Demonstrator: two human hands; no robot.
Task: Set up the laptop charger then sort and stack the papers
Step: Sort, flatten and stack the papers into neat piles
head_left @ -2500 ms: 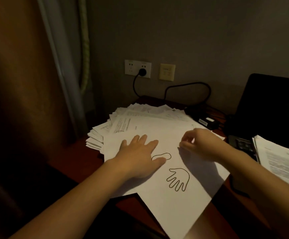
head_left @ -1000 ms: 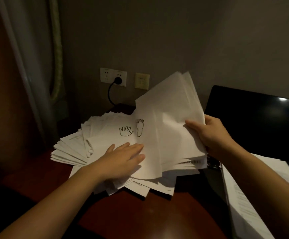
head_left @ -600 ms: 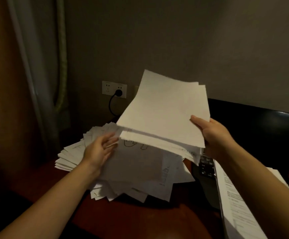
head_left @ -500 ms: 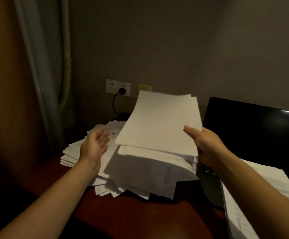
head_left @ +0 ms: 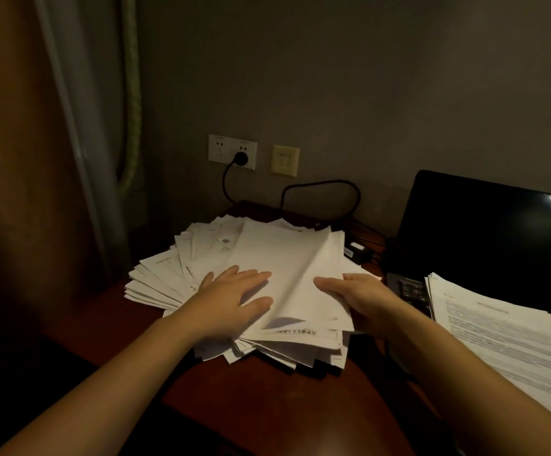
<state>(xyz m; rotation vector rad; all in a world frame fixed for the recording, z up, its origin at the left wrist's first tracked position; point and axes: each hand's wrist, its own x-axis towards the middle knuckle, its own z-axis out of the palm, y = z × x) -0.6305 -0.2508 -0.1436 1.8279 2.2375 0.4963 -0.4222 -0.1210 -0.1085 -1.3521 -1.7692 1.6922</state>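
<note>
papers on dark wooden desk, grey wall, wall socket, curtain

Head cam, wide-angle: looks fwd & down, close above fingers on papers; wall socket beyond them.

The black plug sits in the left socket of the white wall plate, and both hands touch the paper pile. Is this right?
No. The head view shows the black plug in the right socket of the white wall plate; left hand and right hand do touch the paper pile.
</note>
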